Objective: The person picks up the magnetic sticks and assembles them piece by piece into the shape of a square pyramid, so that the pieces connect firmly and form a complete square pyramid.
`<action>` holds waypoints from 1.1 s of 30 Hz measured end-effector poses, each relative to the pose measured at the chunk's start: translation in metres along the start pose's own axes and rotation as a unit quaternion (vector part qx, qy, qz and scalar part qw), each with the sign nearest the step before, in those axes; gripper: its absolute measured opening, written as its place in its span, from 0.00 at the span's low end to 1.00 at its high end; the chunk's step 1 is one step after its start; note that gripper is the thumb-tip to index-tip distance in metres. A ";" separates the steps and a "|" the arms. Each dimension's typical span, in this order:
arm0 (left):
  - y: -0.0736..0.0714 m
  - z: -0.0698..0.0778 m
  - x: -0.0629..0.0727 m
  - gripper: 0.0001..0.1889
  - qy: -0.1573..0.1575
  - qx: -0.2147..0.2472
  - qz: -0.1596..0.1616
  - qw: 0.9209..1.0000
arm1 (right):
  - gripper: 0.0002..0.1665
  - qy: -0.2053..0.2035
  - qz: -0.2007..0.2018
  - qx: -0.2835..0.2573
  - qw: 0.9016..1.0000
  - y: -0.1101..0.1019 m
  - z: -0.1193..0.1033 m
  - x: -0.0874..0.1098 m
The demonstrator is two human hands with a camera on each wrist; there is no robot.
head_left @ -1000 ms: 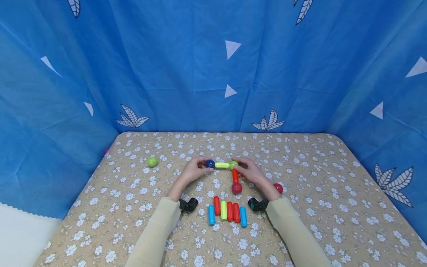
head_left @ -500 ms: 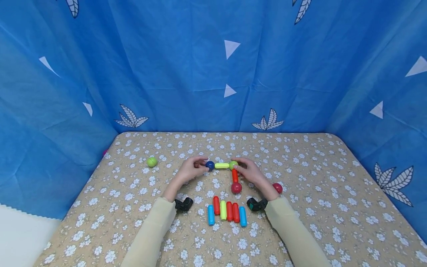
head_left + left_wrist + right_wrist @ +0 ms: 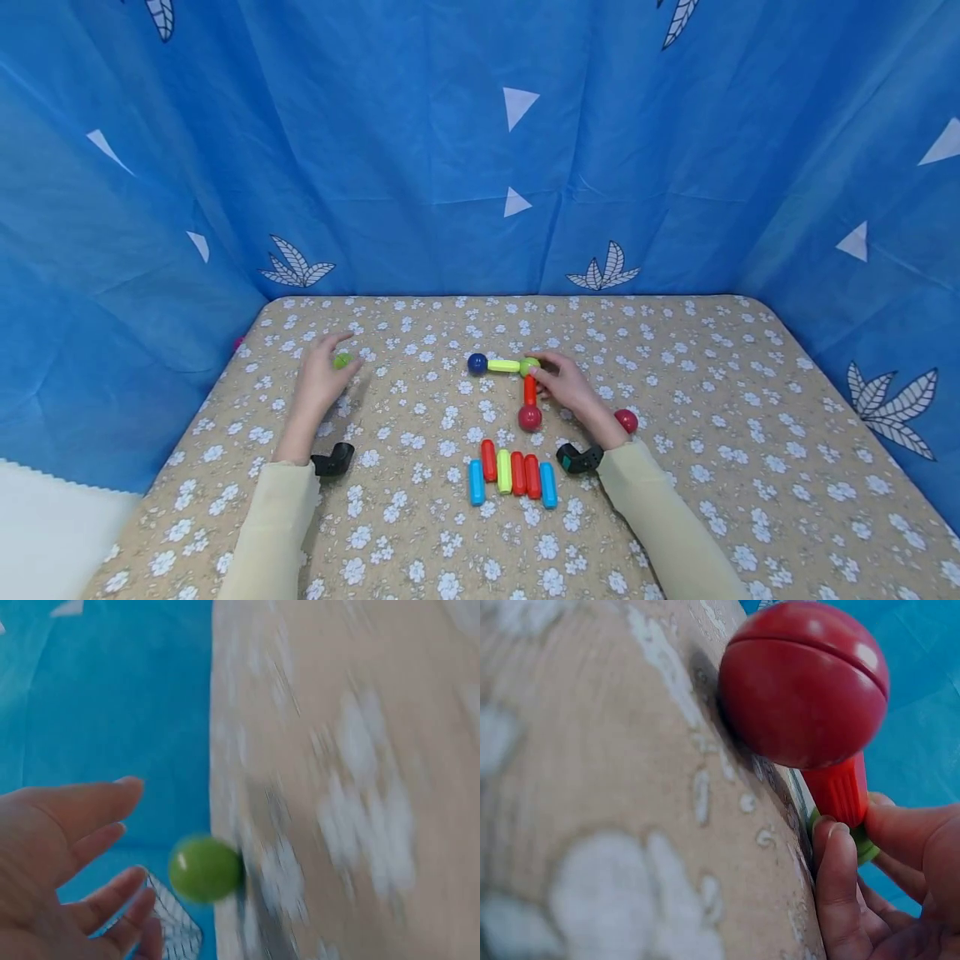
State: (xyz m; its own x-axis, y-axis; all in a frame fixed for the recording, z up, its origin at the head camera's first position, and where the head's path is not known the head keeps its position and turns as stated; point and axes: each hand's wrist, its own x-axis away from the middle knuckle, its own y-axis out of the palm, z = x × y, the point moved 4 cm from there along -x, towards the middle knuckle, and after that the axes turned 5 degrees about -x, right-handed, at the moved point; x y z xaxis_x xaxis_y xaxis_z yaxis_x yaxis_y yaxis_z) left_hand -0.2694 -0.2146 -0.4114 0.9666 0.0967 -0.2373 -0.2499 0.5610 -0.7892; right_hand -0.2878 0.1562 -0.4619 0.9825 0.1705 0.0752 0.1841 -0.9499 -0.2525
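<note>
Beside a loose green ball (image 3: 342,361) at the table's left is my left hand (image 3: 317,382), thumb and fingers spread around it. In the left wrist view that ball (image 3: 205,869) is apart from the fingertips. My right hand (image 3: 567,387) pinches a joined toy piece at its corner, a green ball (image 3: 528,366) partly covered by the fingers. From that corner a yellow-green rod (image 3: 503,366) runs left to a dark blue ball (image 3: 477,363). A red rod (image 3: 530,392) runs toward me to a red ball (image 3: 529,417), which looms large in the right wrist view.
Several loose rods lie in a row nearer me, among them a blue rod (image 3: 477,482), a yellow-green rod (image 3: 504,472) and a red rod (image 3: 532,477). Another red ball (image 3: 626,421) sits beyond my right wrist. A blue curtain (image 3: 420,167) borders the flowered tablecloth (image 3: 405,533).
My left hand has let go of the dark blue ball and moved left to the loose green ball. The right hand has stayed at the joined piece's corner.
</note>
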 end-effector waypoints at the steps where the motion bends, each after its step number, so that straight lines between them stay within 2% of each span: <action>1: -0.002 -0.005 0.001 0.27 -0.008 -0.012 -0.001 1.000 | 0.21 0.001 0.008 -0.005 1.000 0.000 0.001 0.000; 4: -0.002 -0.015 0.003 0.31 -0.021 -0.033 -0.017 0.999 | 0.20 0.002 0.027 -0.018 0.999 -0.001 0.002 -0.001; 8: 0.002 -0.022 0.004 0.30 -0.022 -0.041 -0.036 0.998 | 0.19 0.007 0.046 -0.020 0.999 -0.001 0.003 -0.001; 11: 0.004 -0.023 0.004 0.27 -0.013 -0.041 -0.045 0.998 | 0.17 0.002 0.057 0.022 0.998 -0.001 0.000 0.000; 13: 0.004 -0.023 0.004 0.26 -0.010 -0.040 -0.048 0.998 | 0.16 -0.008 0.058 0.071 0.996 -0.001 -0.004 0.003; 18: 0.004 -0.021 0.004 0.24 -0.017 -0.042 -0.049 0.998 | 0.18 -0.029 0.042 0.190 0.980 0.000 -0.014 0.015; 22: 0.006 -0.021 0.003 0.23 -0.019 -0.037 -0.050 0.998 | 0.20 -0.026 0.021 0.246 0.969 0.002 -0.017 0.025; 25: 0.008 -0.022 0.003 0.23 -0.020 -0.023 -0.050 0.998 | 0.24 -0.044 0.006 0.251 0.967 0.004 -0.018 0.029; 29: 0.010 -0.022 0.002 0.23 -0.019 0.006 -0.051 0.999 | 0.32 -0.110 -0.030 0.227 0.967 0.005 -0.016 0.030; 31: 0.011 -0.022 0.001 0.23 -0.019 0.017 -0.050 0.998 | 0.31 -0.134 -0.053 0.218 0.965 0.006 -0.015 0.030; 33: 0.012 -0.023 0.002 0.23 -0.017 0.020 -0.048 0.999 | 0.27 -0.141 -0.070 0.210 0.965 0.006 -0.013 0.030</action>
State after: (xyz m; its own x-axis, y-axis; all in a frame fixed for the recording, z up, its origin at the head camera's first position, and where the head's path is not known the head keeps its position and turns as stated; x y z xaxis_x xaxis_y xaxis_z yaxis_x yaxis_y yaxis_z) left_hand -0.2720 -0.2267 -0.4338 0.9875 0.0678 -0.1421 -0.1541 0.6011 -0.7841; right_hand -0.2579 0.1523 -0.4488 0.9053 0.4093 -0.1139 0.2518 -0.7329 -0.6320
